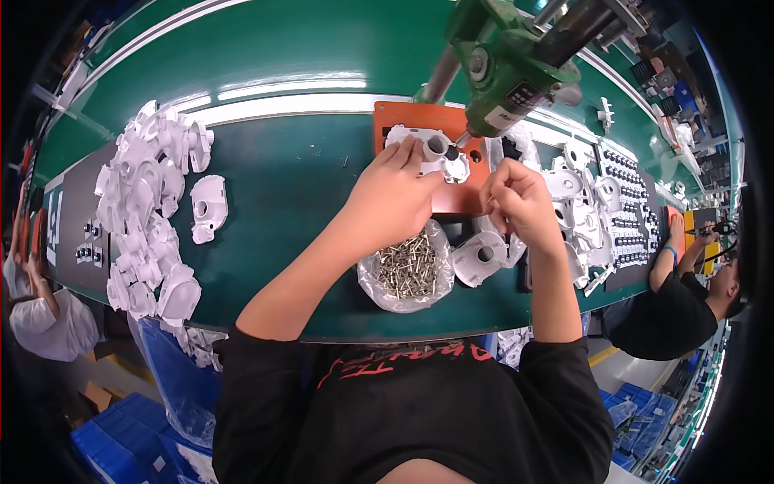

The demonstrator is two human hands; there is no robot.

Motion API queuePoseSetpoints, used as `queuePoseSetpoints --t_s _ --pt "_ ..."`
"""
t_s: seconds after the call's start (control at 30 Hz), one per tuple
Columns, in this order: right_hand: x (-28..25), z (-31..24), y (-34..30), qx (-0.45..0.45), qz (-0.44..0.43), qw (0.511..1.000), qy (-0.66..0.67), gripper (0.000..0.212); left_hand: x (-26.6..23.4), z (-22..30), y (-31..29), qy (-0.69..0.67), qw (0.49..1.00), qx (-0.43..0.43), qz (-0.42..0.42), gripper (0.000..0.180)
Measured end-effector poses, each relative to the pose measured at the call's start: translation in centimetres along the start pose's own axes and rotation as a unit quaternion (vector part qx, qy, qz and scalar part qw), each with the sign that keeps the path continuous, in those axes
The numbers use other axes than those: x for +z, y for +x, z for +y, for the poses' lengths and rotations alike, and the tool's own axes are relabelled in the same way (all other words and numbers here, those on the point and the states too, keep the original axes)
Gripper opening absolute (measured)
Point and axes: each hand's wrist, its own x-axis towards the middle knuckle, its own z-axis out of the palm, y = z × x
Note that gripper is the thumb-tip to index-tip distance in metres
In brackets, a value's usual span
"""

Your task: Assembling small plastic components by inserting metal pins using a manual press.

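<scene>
A white plastic housing (pixel 435 145) with a round hollow post lies on an orange base plate (pixel 389 118), below the tip of a green press-like machine (pixel 516 81). My left hand (pixel 395 187) rests on the housing's left side, its fingers pressed over the edge and holding it against the plate. Just right of the plate, my right hand (pixel 520 200) is closed in a pinch; whatever sits between its fingertips is too small or hidden to name. Between my forearms stands a clear plastic bag (pixel 369 282) full of metal screws (pixel 407 268). Beside it is another white housing (pixel 477 260).
White housings are heaped at the left (pixel 145 202), with one single housing (pixel 210 208) apart. More white parts (pixel 576 214) lie at the right, near rows of small black pieces (pixel 629 202). Co-workers sit at both sides. Blue crates (pixel 121 440) stand below the green table (pixel 274 185).
</scene>
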Motion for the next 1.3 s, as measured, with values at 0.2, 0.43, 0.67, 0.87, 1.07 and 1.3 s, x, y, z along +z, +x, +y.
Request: queuePoseSetpoints --t_s 0.2,0.43,0.67,0.87,1.07,1.3 --pt "-0.2 0.2 1.5 0.011 -0.007 0.999 0.033 0.011 0.4 0.0 -0.1 0.006 1.000 0.008 0.010 0.020" --pt "-1.1 0.4 3.2 0.012 0.057 0.992 -0.111 0.009 0.3 -0.1 -0.2 0.006 1.000 0.014 0.014 0.021" --pt "-1.9 2.0 5.3 -0.069 0.081 0.985 -0.139 0.015 0.5 -0.1 -0.1 0.009 1.000 0.018 0.007 0.024" --pt "-0.4 2.5 6.3 -0.058 0.118 0.979 -0.155 0.012 0.4 -0.2 -0.2 0.009 1.000 0.013 -0.001 0.025" --pt "0.2 3.1 6.5 -0.105 0.112 0.974 -0.168 0.008 0.3 -0.2 -0.2 0.002 1.000 0.009 -0.006 0.025" --pt "0.0 3.8 6.7 -0.128 0.115 0.972 -0.158 0.008 0.3 -0.2 -0.1 0.004 1.000 0.008 -0.015 0.026"
